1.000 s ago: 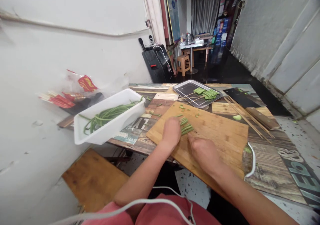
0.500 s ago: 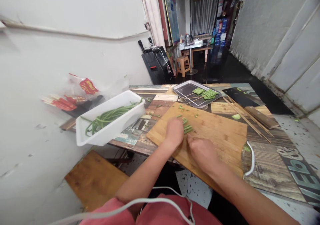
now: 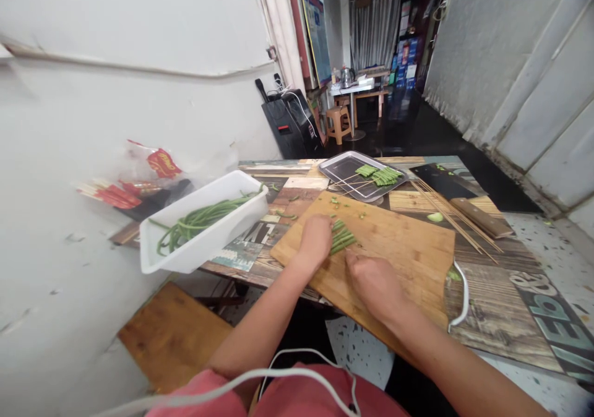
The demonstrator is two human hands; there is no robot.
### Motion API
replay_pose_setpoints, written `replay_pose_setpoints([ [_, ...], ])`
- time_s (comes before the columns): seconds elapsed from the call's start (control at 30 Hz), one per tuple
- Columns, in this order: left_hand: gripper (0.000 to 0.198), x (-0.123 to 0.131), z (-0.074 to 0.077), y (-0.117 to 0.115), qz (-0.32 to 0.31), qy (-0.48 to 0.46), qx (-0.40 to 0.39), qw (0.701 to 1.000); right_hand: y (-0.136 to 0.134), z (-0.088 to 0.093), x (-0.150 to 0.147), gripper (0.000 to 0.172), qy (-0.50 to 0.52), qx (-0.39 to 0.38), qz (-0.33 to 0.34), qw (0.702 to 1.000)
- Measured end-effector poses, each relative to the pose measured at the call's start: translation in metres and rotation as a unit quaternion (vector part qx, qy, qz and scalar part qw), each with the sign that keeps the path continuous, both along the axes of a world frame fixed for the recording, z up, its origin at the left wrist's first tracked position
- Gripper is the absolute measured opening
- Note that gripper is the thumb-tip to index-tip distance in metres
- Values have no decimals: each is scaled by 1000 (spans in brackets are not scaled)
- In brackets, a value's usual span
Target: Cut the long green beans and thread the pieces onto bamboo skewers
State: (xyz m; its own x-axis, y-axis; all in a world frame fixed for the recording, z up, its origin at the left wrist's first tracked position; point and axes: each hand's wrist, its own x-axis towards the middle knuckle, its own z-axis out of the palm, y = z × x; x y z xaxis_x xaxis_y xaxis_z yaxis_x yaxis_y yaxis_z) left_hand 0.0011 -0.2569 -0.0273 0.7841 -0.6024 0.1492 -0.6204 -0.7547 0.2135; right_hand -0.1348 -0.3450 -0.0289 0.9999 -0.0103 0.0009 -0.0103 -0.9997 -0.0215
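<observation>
A row of cut green bean pieces (image 3: pixel 342 236) lies side by side on the wooden cutting board (image 3: pixel 403 244). At the row's left end, my left hand (image 3: pixel 317 239) is closed, its curled fingers gripping the pieces. My right hand (image 3: pixel 375 281) is closed in a pinch just below and to the right of the beans. Whatever lies between its fingers is hidden. Small green trimmings (image 3: pixel 335 201) are scattered near the board's far corner. Behind the board, a metal tray (image 3: pixel 343 168) carries skewered bean pieces (image 3: pixel 386 176).
A white plastic bin (image 3: pixel 204 257) of long green beans stands left. Right of the tray lie a cleaver (image 3: pixel 480 217), bare bamboo skewers (image 3: pixel 457 219) and a pale green scrap (image 3: pixel 435 217). Plastic packaging (image 3: pixel 162 163) sits by the wall. A white cable (image 3: pixel 278 374) crosses in front of me.
My left hand has shifted slightly left, so more of the bean pieces show. My right hand stays closed in nearly the same place. The view has moved slightly.
</observation>
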Motion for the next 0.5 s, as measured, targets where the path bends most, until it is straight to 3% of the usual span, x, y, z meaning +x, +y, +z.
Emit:
replay_pose_setpoints([
  [0.3, 28, -8, -7, -6, -12, -52, 57, 997, 2, 1, 1, 34, 2, 4, -9, 1000],
  [0.5, 27, -7, -8, -7, -10, -23, 36, 999, 2, 1, 2, 32, 6, 5, -3, 1000],
])
